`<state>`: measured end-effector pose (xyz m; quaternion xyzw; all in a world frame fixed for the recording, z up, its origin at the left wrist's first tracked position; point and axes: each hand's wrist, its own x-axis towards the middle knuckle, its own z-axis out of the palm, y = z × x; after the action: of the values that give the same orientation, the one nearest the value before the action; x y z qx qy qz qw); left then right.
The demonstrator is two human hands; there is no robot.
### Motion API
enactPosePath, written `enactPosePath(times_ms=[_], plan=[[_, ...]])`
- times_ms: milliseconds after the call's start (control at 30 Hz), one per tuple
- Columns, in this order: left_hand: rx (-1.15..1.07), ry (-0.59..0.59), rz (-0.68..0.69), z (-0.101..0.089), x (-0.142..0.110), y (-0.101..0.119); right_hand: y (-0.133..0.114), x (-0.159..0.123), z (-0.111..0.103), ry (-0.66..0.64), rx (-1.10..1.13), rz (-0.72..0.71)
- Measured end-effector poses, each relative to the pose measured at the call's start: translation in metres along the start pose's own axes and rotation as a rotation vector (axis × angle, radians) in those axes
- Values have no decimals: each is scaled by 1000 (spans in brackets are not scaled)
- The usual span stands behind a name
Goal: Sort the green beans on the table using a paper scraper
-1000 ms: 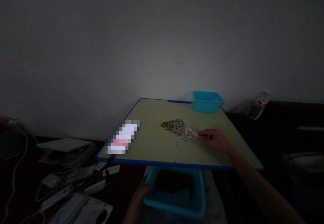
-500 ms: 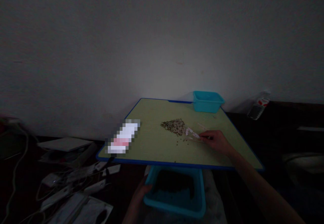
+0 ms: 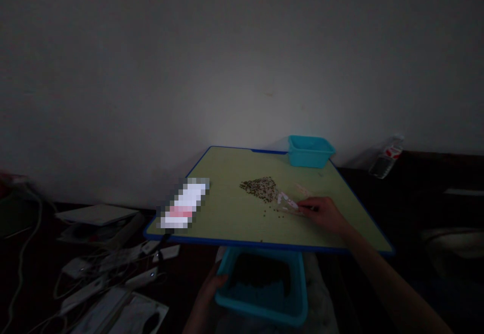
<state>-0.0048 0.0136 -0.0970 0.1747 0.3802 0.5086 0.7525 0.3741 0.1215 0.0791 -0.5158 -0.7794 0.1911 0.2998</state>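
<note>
Turquoise basin (image 3: 257, 299) held low, clear plastic piece (image 3: 288, 203) pinched above

Thumb and fingertips of the right hand (image 3: 321, 212) are closed together on the near end of the clear plastic piece, which bears pinkish-white marks; its exact form is too dim to make out. Its far end lies against the right edge of a heap of small speckled grains (image 3: 262, 189), brown and pale mixed, tapering to a point toward the left. A few loose grains (image 3: 264, 215) lie just in front of the heap, apart from it.

Lower down, the left hand (image 3: 209, 288) grasps the left rim of the turquoise basin, thumb over the edge, the other fingers mostly hidden. That basin sits below the near edge of the table, with a dark mass (image 3: 260, 268) inside, mostly toward its far side; what it consists of cannot be told.

Around the heap spreads the pale yellow-green table (image 3: 227, 223), edged in blue. On its left lies a bright, pixelated rectangular device (image 3: 185, 205); at its far right corner stands a second blue basin (image 3: 308, 158). Beyond, a tilted bottle (image 3: 387, 157) leans near the grey wall (image 3: 242, 72), while white cables and power strips (image 3: 141, 277) clutter the dark area at left.
</note>
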Motion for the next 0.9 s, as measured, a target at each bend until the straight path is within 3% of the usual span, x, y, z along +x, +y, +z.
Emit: enactPosePath(times_ms=[167, 433, 900], plan=[[52, 57, 38, -6, 2, -1, -1, 2, 3, 16, -24, -2], [80, 15, -10, -24, 16, -6, -9, 13, 8, 12, -57, 7], [136, 29, -28, -3, 3, 7, -28, 16, 27, -79, 17, -87]])
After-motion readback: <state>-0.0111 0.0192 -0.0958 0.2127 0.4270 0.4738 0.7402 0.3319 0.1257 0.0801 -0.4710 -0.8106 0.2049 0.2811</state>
